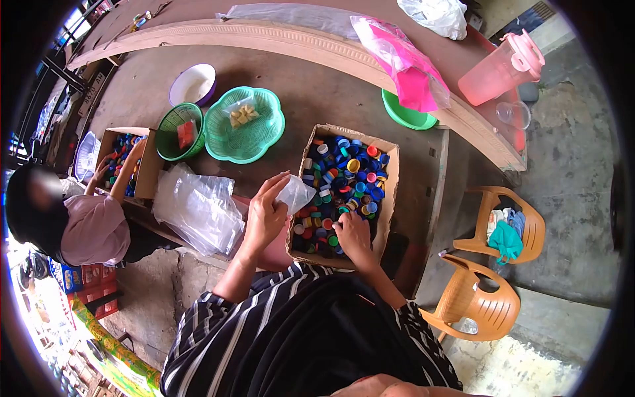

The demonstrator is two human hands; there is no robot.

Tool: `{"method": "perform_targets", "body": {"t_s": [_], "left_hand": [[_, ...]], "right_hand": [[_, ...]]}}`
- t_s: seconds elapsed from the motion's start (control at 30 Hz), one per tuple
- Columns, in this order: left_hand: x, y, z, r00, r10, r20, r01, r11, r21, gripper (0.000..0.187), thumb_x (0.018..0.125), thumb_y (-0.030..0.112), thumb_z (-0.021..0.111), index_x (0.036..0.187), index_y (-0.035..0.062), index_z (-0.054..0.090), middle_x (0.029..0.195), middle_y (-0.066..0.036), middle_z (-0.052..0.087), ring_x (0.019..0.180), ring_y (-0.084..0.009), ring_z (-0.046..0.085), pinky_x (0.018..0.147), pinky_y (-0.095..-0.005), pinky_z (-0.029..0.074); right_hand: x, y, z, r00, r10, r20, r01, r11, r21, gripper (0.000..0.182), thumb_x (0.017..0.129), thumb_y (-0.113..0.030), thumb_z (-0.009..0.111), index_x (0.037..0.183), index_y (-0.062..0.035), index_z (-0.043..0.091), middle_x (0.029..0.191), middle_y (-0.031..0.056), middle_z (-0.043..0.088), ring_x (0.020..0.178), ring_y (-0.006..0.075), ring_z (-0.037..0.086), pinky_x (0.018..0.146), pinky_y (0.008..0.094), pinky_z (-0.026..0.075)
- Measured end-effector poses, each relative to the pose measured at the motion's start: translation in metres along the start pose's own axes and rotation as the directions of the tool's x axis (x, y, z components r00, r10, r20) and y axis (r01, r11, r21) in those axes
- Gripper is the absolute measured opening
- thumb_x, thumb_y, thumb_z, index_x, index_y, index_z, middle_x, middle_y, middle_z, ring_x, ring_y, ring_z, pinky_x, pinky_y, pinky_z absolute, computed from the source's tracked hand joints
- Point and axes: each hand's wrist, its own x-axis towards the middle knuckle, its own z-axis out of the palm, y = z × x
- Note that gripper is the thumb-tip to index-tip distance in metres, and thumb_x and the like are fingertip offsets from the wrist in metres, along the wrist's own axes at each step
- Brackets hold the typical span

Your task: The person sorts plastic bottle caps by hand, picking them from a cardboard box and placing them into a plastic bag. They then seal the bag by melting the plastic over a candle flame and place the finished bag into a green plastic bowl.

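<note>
A cardboard box (390, 218) full of plastic bottle caps (344, 175) in blue, red, yellow, green and white stands in front of me. My left hand (266, 213) is closed on a small clear plastic bag (296, 194), held up at the box's left edge. Inside the box, my right hand (352, 233) reaches down among the caps with its fingers bent together. What its fingertips hold, if anything, is too small to make out. A pile of clear plastic bags (198, 208) lies just left of my left hand.
A turquoise basket (274, 142) with a bag of yellowish pieces, a green basket (162, 135) and a white bowl (198, 73) stand behind. At left, a person (99, 225) reaches into another cap box (151, 165). Orange chairs (476, 304) and a pink pitcher (493, 76) are right.
</note>
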Motion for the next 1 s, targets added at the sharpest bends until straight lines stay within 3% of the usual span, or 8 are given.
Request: {"method": "perform_targets", "body": {"t_s": [0.13, 0.23, 0.43, 0.57, 0.6, 0.7, 0.83, 1.0], "left_hand": [[0.001, -0.004, 0.005, 0.998, 0.067, -0.015, -0.066, 0.997, 0.032, 0.053, 0.072, -0.009, 0.047, 0.122, -0.002, 0.062, 0.131, -0.015, 0.061, 0.066, -0.019, 0.063, 0.06, -0.0278, 0.048], [-0.002, -0.002, 0.005, 0.998, 0.06, -0.008, -0.06, 0.998, 0.017, 0.052, 0.072, -0.009, 0.047, 0.122, -0.0017, 0.062, 0.13, -0.015, 0.061, 0.071, -0.0202, 0.064, 0.061, -0.0283, 0.047], [-0.013, 0.006, 0.002, 0.998, 0.065, -0.018, -0.065, 0.998, 0.018, 0.052, 0.072, -0.009, 0.047, 0.121, -0.0023, 0.062, 0.13, -0.015, 0.061, 0.07, -0.0198, 0.064, 0.061, -0.0281, 0.048], [-0.025, 0.015, -0.001, 0.995, 0.099, -0.006, -0.099, 0.994, 0.039, 0.053, 0.072, -0.009, 0.047, 0.122, -0.0022, 0.062, 0.131, -0.015, 0.06, 0.071, -0.02, 0.064, 0.063, -0.0283, 0.049], [-0.028, 0.014, -0.001, 0.991, 0.136, -0.016, -0.135, 0.989, 0.055, 0.053, 0.072, -0.01, 0.047, 0.123, -0.0022, 0.061, 0.131, -0.016, 0.06, 0.073, -0.0204, 0.065, 0.063, -0.0284, 0.049], [-0.041, 0.018, -0.004, 0.991, 0.13, -0.016, -0.129, 0.989, 0.066, 0.054, 0.072, -0.009, 0.047, 0.123, -0.0026, 0.061, 0.131, -0.016, 0.06, 0.078, -0.0223, 0.066, 0.066, -0.0289, 0.05], [-0.055, 0.017, -0.005, 0.982, 0.181, -0.052, -0.176, 0.98, 0.091, 0.052, 0.073, -0.009, 0.046, 0.123, -0.0036, 0.061, 0.131, -0.016, 0.059, 0.082, -0.0236, 0.068, 0.067, -0.0295, 0.051], [-0.071, 0.029, -0.012, 0.998, 0.065, -0.016, -0.064, 0.996, 0.058, 0.053, 0.074, -0.01, 0.045, 0.125, -0.0036, 0.059, 0.133, -0.016, 0.058, 0.082, -0.0236, 0.068, 0.064, -0.0295, 0.053]], "right_hand": [[0.005, -0.005, 0.0, 0.99, 0.102, 0.099, -0.086, 0.984, -0.156, 0.025, 0.084, -0.027, 0.07, 0.098, -0.0085, 0.062, 0.1, 0.009, 0.063, 0.095, 0.0285, 0.062, 0.079, 0.0448, 0.044], [-0.001, 0.006, 0.005, 0.997, -0.002, 0.081, 0.009, 0.996, -0.092, 0.032, 0.082, -0.029, 0.073, 0.104, -0.0076, 0.061, 0.098, 0.0091, 0.064, 0.094, 0.0291, 0.064, 0.077, 0.0455, 0.046], [0.003, 0.027, -0.023, 0.96, 0.161, -0.227, -0.088, 0.95, 0.301, 0.042, 0.085, -0.016, 0.07, 0.123, -0.0079, 0.056, 0.109, 0.0126, 0.064, 0.104, 0.0317, 0.061, 0.085, 0.0432, 0.048], [-0.01, 0.035, -0.02, 0.969, 0.104, -0.224, -0.037, 0.958, 0.286, 0.032, 0.085, -0.013, 0.069, 0.115, -0.0074, 0.061, 0.105, 0.0099, 0.065, 0.101, 0.031, 0.062, 0.083, 0.0436, 0.048], [-0.015, 0.031, -0.019, 0.982, 0.093, -0.164, -0.057, 0.975, 0.213, 0.02, 0.084, -0.014, 0.068, 0.103, -0.009, 0.067, 0.103, 0.0078, 0.065, 0.098, 0.0302, 0.061, 0.082, 0.0443, 0.047], [-0.028, 0.012, -0.011, 0.998, -0.022, -0.056, 0.025, 0.998, 0.051, 0.013, 0.084, -0.014, 0.067, 0.096, -0.0118, 0.07, 0.1, 0.0068, 0.065, 0.096, 0.0286, 0.06, 0.081, 0.0442, 0.045], [-0.03, 0.01, 0.023, 0.99, -0.131, -0.054, 0.123, 0.983, -0.133, 0.016, 0.079, -0.014, 0.068, 0.095, -0.0146, 0.071, 0.099, 0.0057, 0.062, 0.104, 0.0276, 0.055, 0.083, 0.0457, 0.041], [-0.027, 0.005, 0.04, 0.983, -0.173, 0.067, 0.182, 0.965, -0.188, 0.024, 0.076, -0.005, 0.064, 0.096, -0.0164, 0.069, 0.105, 0.0043, 0.061, 0.108, 0.0278, 0.053, 0.084, 0.046, 0.04]]}}
